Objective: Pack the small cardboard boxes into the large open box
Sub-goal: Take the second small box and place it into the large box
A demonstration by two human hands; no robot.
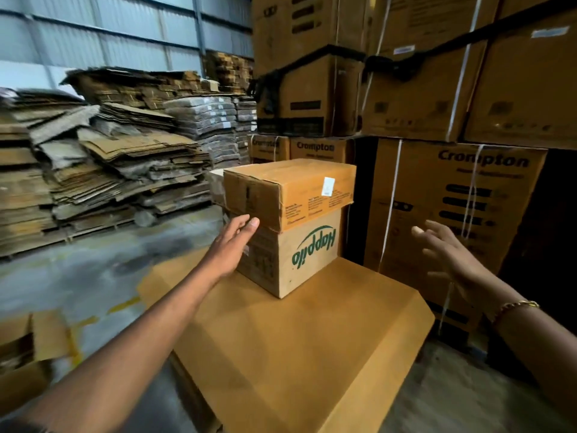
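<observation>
At the far end of a flat cardboard stack (296, 354), two small boxes are sitting one on the other, each turning a corner toward the camera. The upper box (290, 189) is lying flat, its long axis running left to right. The Happilo box (312, 264) under it is showing its logo upside down. The left hand (231, 245) is pressing straight fingers against the Happilo box's left face, gripping nothing. The right hand (449, 251), blurred, is hovering open with spread fingers, apart from both boxes, in front of the Crompton cartons (452, 198).

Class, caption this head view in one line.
Left hand touches two stacked small boxes; right hand hovers open nearby.
</observation>
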